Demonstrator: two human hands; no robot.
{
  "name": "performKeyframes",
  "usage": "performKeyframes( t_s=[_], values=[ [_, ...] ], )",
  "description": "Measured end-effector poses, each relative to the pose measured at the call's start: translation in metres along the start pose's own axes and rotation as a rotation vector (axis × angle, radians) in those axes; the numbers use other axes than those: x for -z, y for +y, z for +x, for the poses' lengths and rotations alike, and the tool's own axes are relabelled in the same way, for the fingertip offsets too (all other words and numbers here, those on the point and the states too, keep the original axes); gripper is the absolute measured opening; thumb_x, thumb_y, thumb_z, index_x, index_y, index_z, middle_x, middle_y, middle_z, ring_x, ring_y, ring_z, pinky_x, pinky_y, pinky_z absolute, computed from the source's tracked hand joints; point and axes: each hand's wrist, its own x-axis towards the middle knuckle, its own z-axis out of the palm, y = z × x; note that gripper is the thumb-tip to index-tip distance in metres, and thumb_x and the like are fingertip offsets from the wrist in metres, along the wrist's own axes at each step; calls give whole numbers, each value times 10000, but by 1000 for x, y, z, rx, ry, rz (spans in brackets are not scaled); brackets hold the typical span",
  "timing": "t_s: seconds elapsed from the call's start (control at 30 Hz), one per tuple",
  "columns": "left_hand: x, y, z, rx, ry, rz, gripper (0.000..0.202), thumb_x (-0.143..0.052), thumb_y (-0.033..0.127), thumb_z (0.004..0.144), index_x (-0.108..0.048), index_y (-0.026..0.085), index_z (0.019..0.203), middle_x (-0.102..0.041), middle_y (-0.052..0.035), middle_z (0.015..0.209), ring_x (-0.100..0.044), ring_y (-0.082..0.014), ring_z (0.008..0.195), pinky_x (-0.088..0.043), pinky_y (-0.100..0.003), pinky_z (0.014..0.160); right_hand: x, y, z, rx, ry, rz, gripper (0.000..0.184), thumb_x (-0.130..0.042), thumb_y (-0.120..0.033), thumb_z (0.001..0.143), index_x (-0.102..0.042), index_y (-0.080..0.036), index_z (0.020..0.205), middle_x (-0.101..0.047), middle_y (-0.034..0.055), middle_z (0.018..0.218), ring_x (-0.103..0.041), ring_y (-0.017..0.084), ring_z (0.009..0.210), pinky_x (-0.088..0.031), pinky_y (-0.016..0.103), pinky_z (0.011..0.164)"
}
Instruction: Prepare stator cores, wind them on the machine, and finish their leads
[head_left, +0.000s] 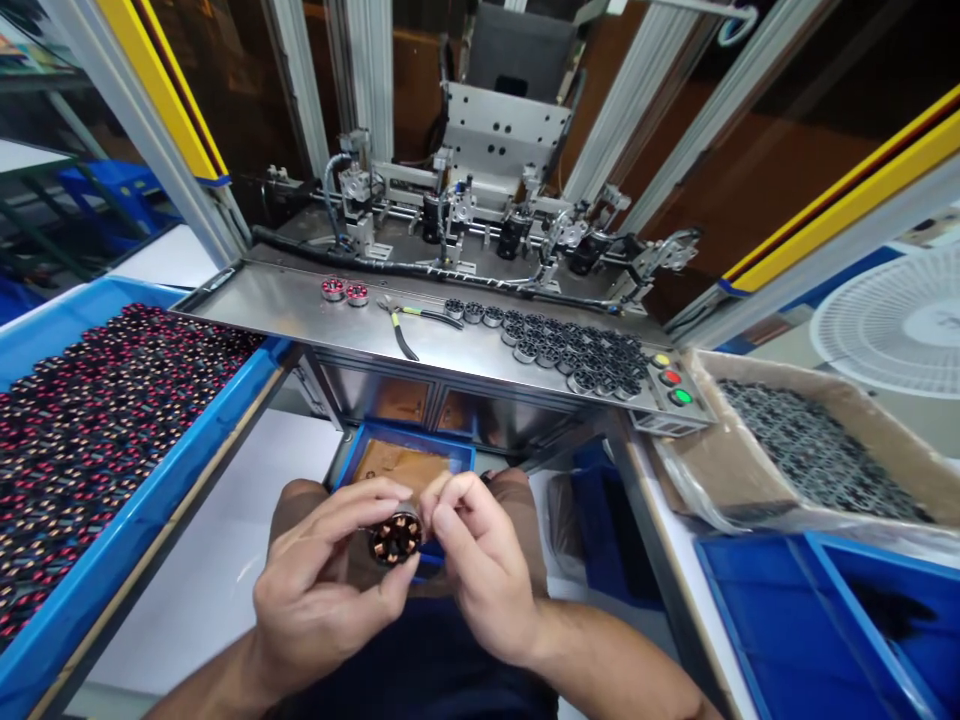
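Between the thumb and fingers of my left hand [330, 580] is a round motor stator [396, 538] with copper windings, its open face turned up toward me. My right hand [480, 560] is at the stator's right edge, thumb and forefinger pinched together. Whatever sits in that pinch is too small or hidden to name. Both hands are above my lap, in front of the bench. On the metal ledge [285, 310] lie pliers [409, 325] with green and black handles, spread apart. Two stators with red windings [344, 292] stand left of them.
Several bare black stator cores [570, 350] cover the ledge's right part, beside a panel of coloured buttons [671, 378]. A blue tray [225, 400] of wound stators stands left. At right are a carton [847, 440] of grey cores, blue bins [795, 600] and a fan [900, 320]. Machine fixtures [457, 215] stand behind.
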Motion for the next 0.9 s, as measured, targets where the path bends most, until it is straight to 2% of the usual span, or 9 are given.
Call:
performKeyframes(
  t_s=[0.13, 0.3, 0.37, 0.43, 0.57, 0.67, 0.73, 0.8, 0.9],
  values=[
    [0, -1, 2, 34, 18, -9, 589, -743, -26, 626, -646, 225, 1150, -695, -71, 1087, -663, -238, 1021, -587, -339, 849, 1, 6, -2, -27, 56, -30, 170, -511, -315, 952, -473, -206, 828, -503, 6, 818, -483, 131, 745, -411, 283, 709],
    [2, 0, 4, 7, -51, 14, 575, -739, -19, 643, -640, 227, 1153, -687, -73, 1091, -666, -233, 1009, -584, -340, 854, 2, -6, 3, 209, 44, -218, 200, -689, -277, 822, -547, -211, 946, -515, 34, 919, -511, 167, 854, -432, 319, 775],
    [1, 1, 5, -12, -70, 12, 591, -731, -46, 636, -635, 213, 1158, -685, -75, 1098, -665, -224, 1011, -581, -327, 864, 0, -9, 7, 163, 84, -214, 99, -626, -255, 877, -556, -195, 840, -519, 15, 829, -504, 139, 771, -428, 291, 722],
    [0, 2, 7, -2, -66, -25, 591, -715, -68, 637, -632, 197, 1158, -682, -76, 1105, -660, -213, 1025, -580, -303, 868, -1, -9, 10, 55, 136, -151, 176, -575, -263, 916, -534, -183, 764, -508, -4, 757, -479, 113, 698, -414, 261, 666],
    [-2, 6, 13, 91, -26, -143, 529, -700, -56, 669, -635, 205, 1124, -689, -42, 1086, -661, -165, 1044, -562, -225, 897, 3, 0, 9, -19, 119, -7, 170, -665, -316, 858, -559, -186, 831, -541, -1, 804, -503, 111, 728, -429, 251, 684],
    [0, 9, 18, 185, -9, -220, 475, -702, -28, 694, -648, 226, 1092, -701, -14, 1068, -672, -138, 1032, -542, -194, 921, 8, 4, 4, 34, 11, 41, 271, -772, -307, 758, -596, -200, 934, -559, -1, 836, -526, 124, 772, -448, 260, 723],
    [1, 10, 20, 224, -6, -253, 456, -710, -14, 697, -656, 234, 1076, -707, -5, 1056, -675, -132, 1029, -537, -189, 926, 9, 2, 2, 84, -34, -19, 187, -757, -277, 776, -624, -193, 878, -574, 5, 804, -541, 131, 767, -452, 270, 720],
    [1, 12, 20, 236, -12, -265, 452, -722, -6, 692, -661, 236, 1069, -711, -2, 1053, -676, -129, 1027, -531, -184, 933, 9, -1, 1, 153, -22, -121, 94, -697, -242, 832, -635, -182, 795, -592, 12, 760, -556, 132, 731, -454, 278, 697],
    [-1, 12, 19, 226, -31, -250, 465, -729, -7, 683, -660, 236, 1072, -710, -1, 1057, -676, -126, 1027, -524, -175, 940, 8, -6, 0, 248, 56, -249, 116, -656, -198, 857, -624, -175, 748, -597, 11, 712, -558, 127, 684, -450, 278, 666]
  ],
)
